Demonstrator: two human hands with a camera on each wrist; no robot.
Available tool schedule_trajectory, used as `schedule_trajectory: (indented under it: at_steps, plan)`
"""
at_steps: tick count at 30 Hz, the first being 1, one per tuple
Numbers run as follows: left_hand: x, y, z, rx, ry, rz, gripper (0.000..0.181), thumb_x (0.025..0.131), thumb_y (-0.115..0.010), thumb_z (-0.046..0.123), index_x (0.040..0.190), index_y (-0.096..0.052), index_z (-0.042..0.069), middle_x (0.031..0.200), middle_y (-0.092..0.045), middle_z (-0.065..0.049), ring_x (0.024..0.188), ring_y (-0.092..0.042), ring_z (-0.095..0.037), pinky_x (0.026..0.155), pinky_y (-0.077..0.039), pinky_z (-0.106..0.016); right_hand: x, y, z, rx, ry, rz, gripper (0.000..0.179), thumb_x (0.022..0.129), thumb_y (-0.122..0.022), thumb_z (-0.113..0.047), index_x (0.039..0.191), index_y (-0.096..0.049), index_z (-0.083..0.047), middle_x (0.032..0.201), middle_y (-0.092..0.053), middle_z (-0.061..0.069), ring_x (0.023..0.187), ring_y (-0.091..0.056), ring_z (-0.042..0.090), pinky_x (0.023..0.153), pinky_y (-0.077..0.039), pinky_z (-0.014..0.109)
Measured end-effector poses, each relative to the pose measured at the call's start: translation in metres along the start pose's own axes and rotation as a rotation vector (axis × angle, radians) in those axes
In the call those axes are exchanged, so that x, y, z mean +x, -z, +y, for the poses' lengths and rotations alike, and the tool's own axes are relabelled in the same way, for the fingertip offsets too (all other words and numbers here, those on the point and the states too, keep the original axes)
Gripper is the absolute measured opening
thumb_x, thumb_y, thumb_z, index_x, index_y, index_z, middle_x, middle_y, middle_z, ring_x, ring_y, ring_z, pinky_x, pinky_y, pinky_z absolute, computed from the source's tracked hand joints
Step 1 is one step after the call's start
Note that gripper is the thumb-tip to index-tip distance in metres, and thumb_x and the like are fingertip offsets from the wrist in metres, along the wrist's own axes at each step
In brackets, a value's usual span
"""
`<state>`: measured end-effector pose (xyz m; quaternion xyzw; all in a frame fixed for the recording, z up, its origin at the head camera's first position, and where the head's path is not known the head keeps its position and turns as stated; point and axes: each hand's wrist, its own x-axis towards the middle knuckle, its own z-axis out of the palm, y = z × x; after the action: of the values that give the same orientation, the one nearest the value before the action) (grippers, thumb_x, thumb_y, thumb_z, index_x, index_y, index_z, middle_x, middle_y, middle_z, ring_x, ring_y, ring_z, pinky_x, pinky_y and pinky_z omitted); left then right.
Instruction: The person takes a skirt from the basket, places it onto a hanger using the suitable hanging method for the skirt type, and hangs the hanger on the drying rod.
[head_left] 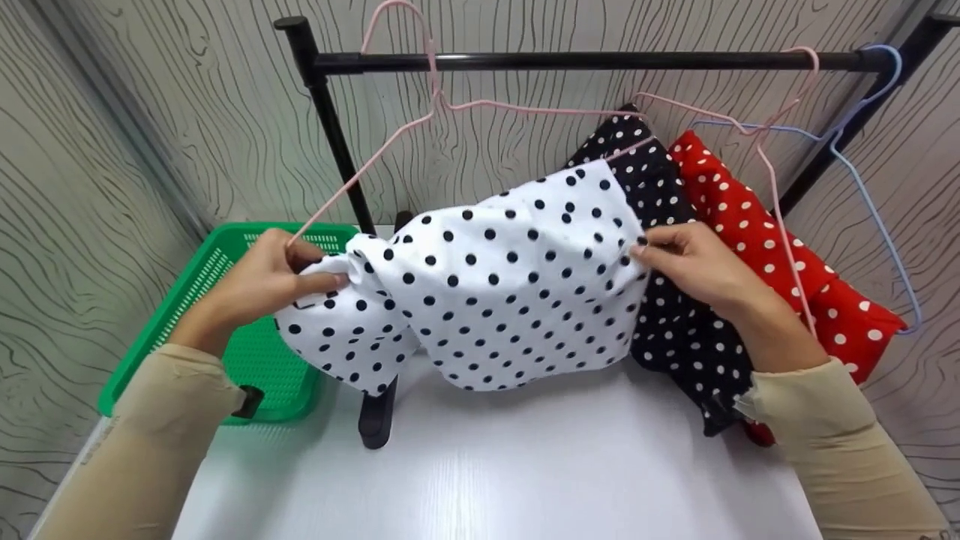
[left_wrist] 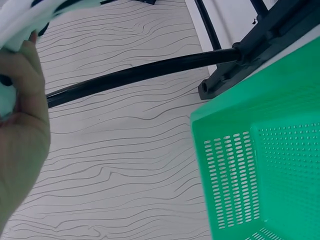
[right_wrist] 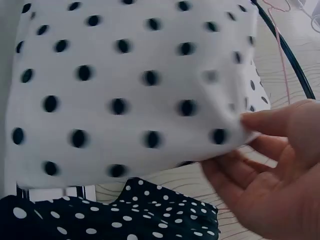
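A white cloth with black polka dots (head_left: 517, 292) hangs on a pink hanger (head_left: 390, 139), whose hook loops over the black rail. My left hand (head_left: 266, 281) pinches the cloth's bunched left end, close to the hanger's lower left corner. At the cloth's right edge, my right hand (head_left: 694, 262) pinches the fabric between thumb and fingers. In the right wrist view the right hand (right_wrist: 280, 165) grips that edge, with the dotted cloth (right_wrist: 120, 95) spread out from it. The left wrist view shows the left hand (left_wrist: 22, 120) only partly, at the frame's edge.
A black rack rail (head_left: 600, 61) crosses the back. Behind my right hand hang a black cloth with white dots (head_left: 679, 300) and a red dotted cloth (head_left: 847, 315), near another pink hanger and a blue hanger (head_left: 877, 195). A green basket (head_left: 150, 330) stands left on the white table (head_left: 480, 465).
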<state>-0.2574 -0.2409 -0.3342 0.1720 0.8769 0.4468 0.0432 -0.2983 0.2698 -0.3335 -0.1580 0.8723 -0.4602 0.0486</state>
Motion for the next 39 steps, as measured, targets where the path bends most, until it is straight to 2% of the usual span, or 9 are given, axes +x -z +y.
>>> schedule_trajectory:
  at_steps: [3, 7, 11, 15, 22, 27, 31, 35, 39]
  plan:
    - [-0.001, -0.003, 0.001, 0.028, -0.016, -0.017, 0.025, 0.089, -0.077, 0.013, 0.07, -0.064, 0.004, 0.059, -0.047, 0.0, 0.049, -0.046, -0.01, 0.044, -0.039, -0.021, 0.006, -0.005, -0.003, -0.039, -0.045, -0.039, 0.038, 0.104, -0.061, -0.025, 0.134, -0.06, -0.001, 0.127, -0.063, 0.017, 0.112, -0.06, 0.026, 0.094, -0.05, 0.031]
    - [0.001, -0.008, 0.002, 0.027, -0.012, -0.042, 0.017, 0.089, -0.076, 0.011, 0.075, -0.069, 0.004, 0.06, -0.052, -0.002, 0.049, -0.05, -0.01, 0.044, -0.041, -0.02, 0.016, -0.016, -0.004, 0.069, -0.028, -0.005, 0.044, 0.106, -0.057, -0.032, 0.137, -0.056, -0.001, 0.124, -0.064, 0.013, 0.108, -0.062, 0.021, 0.094, -0.053, 0.03]
    - [0.004, -0.012, 0.003, 0.02, 0.001, -0.07, 0.016, 0.089, -0.076, 0.01, 0.076, -0.071, 0.003, 0.061, -0.058, -0.004, 0.05, -0.056, -0.012, 0.046, -0.046, -0.021, 0.023, -0.023, -0.005, 0.247, 0.057, 0.142, 0.036, 0.106, -0.057, -0.029, 0.123, -0.067, 0.001, 0.101, -0.069, 0.008, 0.084, -0.065, 0.015, 0.073, -0.057, 0.023]
    - [0.004, -0.011, 0.006, 0.006, 0.013, -0.103, 0.017, 0.09, -0.076, 0.013, 0.079, -0.072, 0.001, 0.066, -0.066, -0.007, 0.056, -0.068, -0.02, 0.052, -0.056, -0.027, 0.025, -0.02, -0.007, 0.317, 0.108, 0.329, 0.029, 0.103, -0.063, -0.028, 0.111, -0.072, -0.001, 0.087, -0.068, 0.005, 0.072, -0.062, 0.014, 0.061, -0.054, 0.021]
    - [0.004, -0.002, 0.012, -0.023, 0.02, -0.139, 0.019, 0.091, -0.076, 0.014, 0.08, -0.072, -0.001, 0.072, -0.072, -0.012, 0.063, -0.074, -0.028, 0.058, -0.061, -0.035, 0.025, -0.014, -0.003, 0.164, 0.022, 0.376, 0.032, 0.103, -0.062, -0.033, 0.104, -0.073, -0.003, 0.076, -0.055, 0.0, 0.068, -0.052, 0.015, 0.056, -0.047, 0.022]
    - [0.004, 0.007, 0.011, -0.043, 0.033, -0.185, 0.026, 0.09, -0.077, 0.014, 0.074, -0.066, -0.002, 0.069, -0.069, -0.01, 0.061, -0.073, -0.026, 0.057, -0.06, -0.032, 0.026, -0.011, -0.001, 0.148, 0.043, 0.402, 0.033, 0.103, -0.062, -0.031, 0.099, -0.071, 0.0, 0.072, -0.052, -0.002, 0.066, -0.05, 0.014, 0.053, -0.043, 0.021]
    - [0.001, 0.017, 0.006, 0.003, 0.021, -0.214, 0.029, 0.088, -0.08, 0.014, 0.069, -0.062, 0.002, 0.062, -0.055, -0.002, 0.054, -0.062, -0.014, 0.051, -0.053, -0.023, 0.028, -0.006, 0.0, 0.172, 0.03, 0.468, 0.038, 0.102, -0.064, -0.035, 0.084, -0.069, -0.002, 0.062, -0.052, -0.003, 0.056, -0.052, 0.012, 0.047, -0.041, 0.021]
    - [-0.002, 0.022, 0.003, 0.056, -0.034, -0.228, 0.028, 0.086, -0.083, 0.015, 0.067, -0.064, 0.009, 0.061, -0.041, 0.002, 0.056, -0.041, -0.009, 0.047, -0.035, -0.02, 0.029, -0.007, 0.002, 0.173, -0.015, 0.49, 0.05, 0.102, -0.061, -0.043, 0.074, -0.064, -0.002, 0.056, -0.051, -0.001, 0.049, -0.055, 0.014, 0.042, -0.042, 0.022]
    - [-0.004, 0.023, 0.004, 0.026, -0.048, -0.213, 0.029, 0.085, -0.084, 0.015, 0.067, -0.062, 0.007, 0.06, -0.039, 0.002, 0.055, -0.036, -0.008, 0.045, -0.03, -0.02, 0.029, -0.014, 0.003, 0.043, -0.009, 0.517, 0.055, 0.103, -0.053, -0.05, 0.077, -0.059, -0.003, 0.063, -0.051, 0.003, 0.058, -0.054, 0.018, 0.047, -0.041, 0.024]
